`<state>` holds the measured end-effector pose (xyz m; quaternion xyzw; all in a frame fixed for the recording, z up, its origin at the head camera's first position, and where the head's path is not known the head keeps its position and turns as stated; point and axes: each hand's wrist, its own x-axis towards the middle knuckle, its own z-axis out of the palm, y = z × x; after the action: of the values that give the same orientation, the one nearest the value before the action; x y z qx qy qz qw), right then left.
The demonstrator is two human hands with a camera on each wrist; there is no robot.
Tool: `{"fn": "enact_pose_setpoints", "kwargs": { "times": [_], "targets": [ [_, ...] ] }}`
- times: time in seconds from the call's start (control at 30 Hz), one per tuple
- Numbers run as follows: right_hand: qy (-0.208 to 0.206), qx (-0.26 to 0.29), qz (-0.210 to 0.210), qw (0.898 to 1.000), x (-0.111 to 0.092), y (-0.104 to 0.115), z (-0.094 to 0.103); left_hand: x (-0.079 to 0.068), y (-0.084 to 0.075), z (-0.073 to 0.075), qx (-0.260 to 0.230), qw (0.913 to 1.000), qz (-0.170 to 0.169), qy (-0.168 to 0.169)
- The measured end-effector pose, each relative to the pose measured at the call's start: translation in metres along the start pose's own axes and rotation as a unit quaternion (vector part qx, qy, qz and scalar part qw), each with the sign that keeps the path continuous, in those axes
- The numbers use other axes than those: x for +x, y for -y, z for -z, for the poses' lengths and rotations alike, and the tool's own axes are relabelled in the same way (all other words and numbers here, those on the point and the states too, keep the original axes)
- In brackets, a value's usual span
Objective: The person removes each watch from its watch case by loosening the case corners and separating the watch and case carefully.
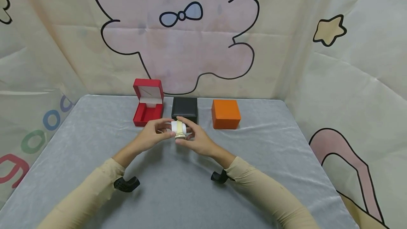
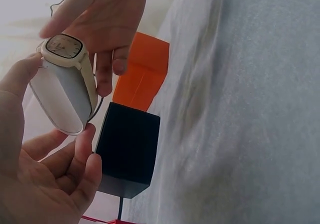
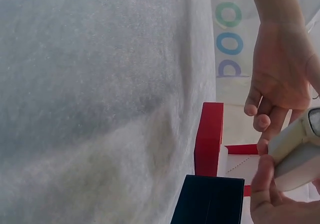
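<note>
A cream-strapped wristwatch (image 1: pixel 180 135) is wrapped around a white oval watch cushion (image 1: pixel 173 126), held up over the table in front of the black box. My left hand (image 1: pixel 153 134) pinches the left end of the cushion between thumb and fingers. From the other side, my right hand (image 1: pixel 201 140) holds the watch and cushion, thumb low near the dial and index finger over the top. The left wrist view shows the squarish dial (image 2: pixel 64 47) facing up, with the strap running down the cushion's side. In the right wrist view the cushion (image 3: pixel 295 170) is partly cut off.
Behind the hands stand an open red box (image 1: pixel 148 114) with its lid raised, a closed black box (image 1: pixel 184 107) and a closed orange box (image 1: pixel 226 114). A grey cloth covers the table (image 1: pixel 178 197); printed curtains (image 1: pixel 286 45) hang around it.
</note>
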<state>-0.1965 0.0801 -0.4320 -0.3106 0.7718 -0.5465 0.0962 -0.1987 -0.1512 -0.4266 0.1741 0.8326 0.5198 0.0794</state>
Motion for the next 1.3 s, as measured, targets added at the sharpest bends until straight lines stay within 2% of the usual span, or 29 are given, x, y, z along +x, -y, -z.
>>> {"fn": "enact_pose_setpoints", "kwargs": {
  "times": [0.2,0.37,0.63,0.83,1.03,1.3],
  "targets": [
    [-0.044,-0.024,-0.017,0.999,0.0025,0.0024,-0.0063,0.0003,-0.0012,-0.0015,0.021,0.9991,-0.033,-0.015],
    [-0.061,-0.026,-0.027,0.997,0.0046,0.0042,-0.0072,0.0013,-0.0019,-0.0010,0.024,0.9985,-0.045,-0.020],
    [-0.061,-0.016,-0.029,0.998,0.0064,0.0047,-0.0064,0.0004,-0.0039,-0.0036,0.024,0.9985,-0.039,-0.029],
    [-0.061,0.012,-0.025,0.998,0.0052,0.0043,-0.0062,0.0010,-0.0031,-0.0070,0.025,0.9984,-0.040,-0.032],
    [-0.065,0.016,-0.020,0.998,0.0036,0.0033,-0.0032,0.0033,-0.0024,-0.0091,0.033,0.9989,-0.028,-0.018],
    [-0.055,0.021,-0.009,0.998,0.0033,0.0006,0.0003,0.0030,-0.0014,-0.0094,0.010,0.9995,-0.030,-0.007]
  ]
}}
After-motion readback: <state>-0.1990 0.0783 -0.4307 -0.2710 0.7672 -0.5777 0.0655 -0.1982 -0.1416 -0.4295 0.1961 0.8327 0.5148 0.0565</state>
